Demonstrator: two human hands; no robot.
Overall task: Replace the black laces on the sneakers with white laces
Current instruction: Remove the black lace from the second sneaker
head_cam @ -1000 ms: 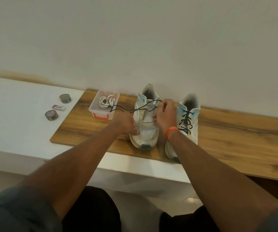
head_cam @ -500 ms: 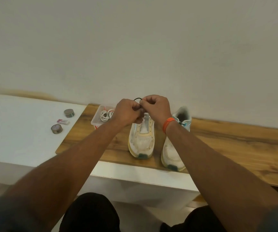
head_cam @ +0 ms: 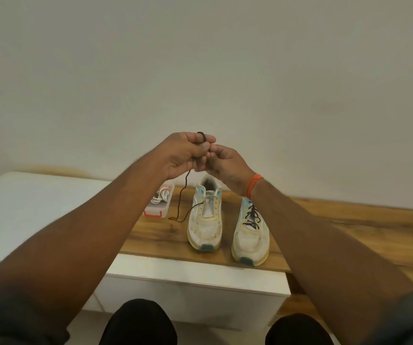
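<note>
Black lace [head_cam: 185,192] hangs from the left hand [head_cam: 183,154], whose fingers are closed on a small coil of it, one loop showing above the index finger. The right hand [head_cam: 225,163] touches the left, its fingertips pinched together at the same bunch. Below, the lace trails to the wooden board [head_cam: 349,227] and up onto the left sneaker [head_cam: 206,220], whose eyelets are otherwise bare. The right sneaker [head_cam: 251,232], just beside it, is laced in black; both toes sit near the board's front edge. Right of the shoes the board lies open. No writing can be read. A clear box [head_cam: 161,201] with red clasps, near the left sneaker, holds white laces [head_cam: 160,195].
</note>
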